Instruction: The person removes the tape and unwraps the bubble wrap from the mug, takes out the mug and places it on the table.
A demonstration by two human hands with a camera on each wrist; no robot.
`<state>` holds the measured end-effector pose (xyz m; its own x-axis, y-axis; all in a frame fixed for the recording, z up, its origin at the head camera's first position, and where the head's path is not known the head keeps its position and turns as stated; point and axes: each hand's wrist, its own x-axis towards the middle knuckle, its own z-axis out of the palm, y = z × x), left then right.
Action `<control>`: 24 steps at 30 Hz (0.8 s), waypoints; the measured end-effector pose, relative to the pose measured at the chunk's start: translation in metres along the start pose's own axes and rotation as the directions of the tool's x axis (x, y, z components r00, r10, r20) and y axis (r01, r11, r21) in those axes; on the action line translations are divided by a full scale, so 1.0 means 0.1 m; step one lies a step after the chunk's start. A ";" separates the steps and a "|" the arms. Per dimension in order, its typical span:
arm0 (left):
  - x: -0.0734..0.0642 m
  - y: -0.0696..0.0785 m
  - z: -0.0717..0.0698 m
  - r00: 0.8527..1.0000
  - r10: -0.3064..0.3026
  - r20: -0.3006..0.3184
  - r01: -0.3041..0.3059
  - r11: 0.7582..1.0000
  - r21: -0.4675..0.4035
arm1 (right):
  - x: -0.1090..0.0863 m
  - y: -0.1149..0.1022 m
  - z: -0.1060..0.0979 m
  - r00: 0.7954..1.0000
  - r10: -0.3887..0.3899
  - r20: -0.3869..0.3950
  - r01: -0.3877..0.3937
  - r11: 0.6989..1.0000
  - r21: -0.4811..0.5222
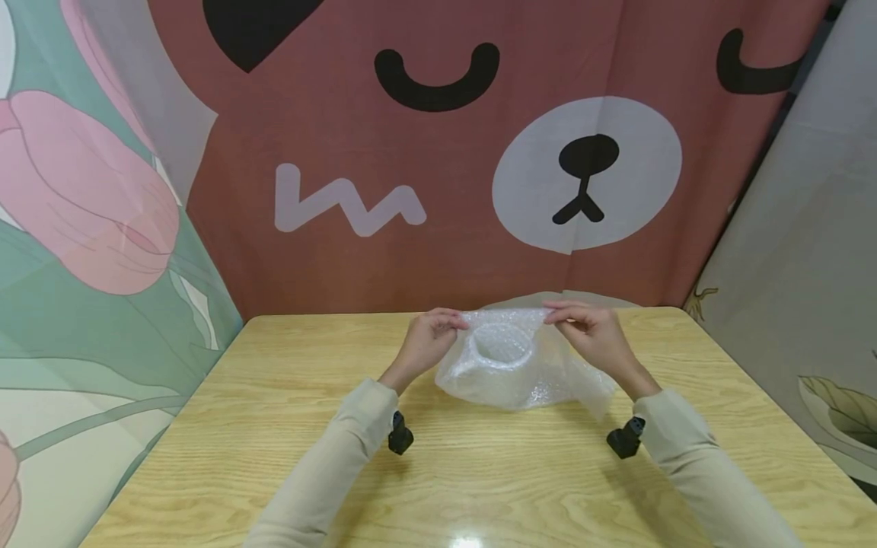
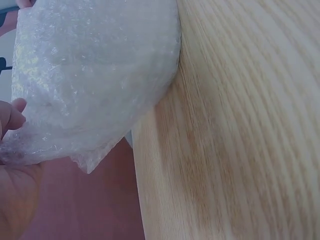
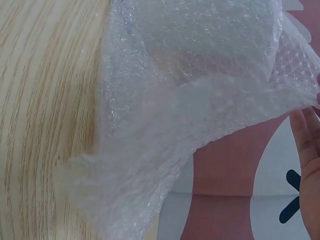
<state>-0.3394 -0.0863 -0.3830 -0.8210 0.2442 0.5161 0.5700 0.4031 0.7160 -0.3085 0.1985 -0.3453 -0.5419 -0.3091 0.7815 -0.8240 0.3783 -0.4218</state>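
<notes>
A bundle of clear bubble wrap (image 1: 493,384) rests near the far edge of the wooden table, with a rounded hollow showing in its upper side. My left hand (image 1: 432,339) pinches the wrap's far edge at its left corner. Thumb and fingers of my right hand (image 1: 599,339) pinch the same edge further right, so the edge stretches between both hands. In the right wrist view, a loose flap of the bubble wrap (image 3: 135,185) trails down over the table side. The left wrist view shows the rounded, layered side of the bubble wrap (image 2: 100,70). Whether anything lies inside cannot be told.
The light wooden table (image 1: 288,426) ends just behind the wrap. Beyond it hangs a brown curtain (image 1: 445,266) with a bear face. A floral curtain (image 1: 89,198) borders the left side, and a pale curtain (image 1: 788,266) the right. Small black cameras (image 1: 400,435) sit at both wrists.
</notes>
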 end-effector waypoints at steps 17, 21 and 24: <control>0.00 0.02 0.00 0.999 0.034 0.029 -0.034 0.999 -0.015 | 0.01 -0.04 0.01 1.000 0.026 0.009 -0.025 1.000 -0.015; 0.01 0.02 0.01 0.998 0.057 0.027 -0.056 0.998 -0.027 | 0.02 -0.04 0.01 0.998 0.056 0.024 -0.056 0.998 -0.002; 0.02 0.03 0.02 0.997 0.068 0.029 -0.066 0.997 -0.045 | 0.03 -0.05 0.01 0.997 0.064 0.039 -0.064 0.998 -0.003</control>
<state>-0.3396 -0.0828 -0.3810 -0.7811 0.2968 0.5493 0.6241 0.3462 0.7005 -0.3064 0.1947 -0.3421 -0.5997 -0.3176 0.7345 -0.7871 0.4001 -0.4695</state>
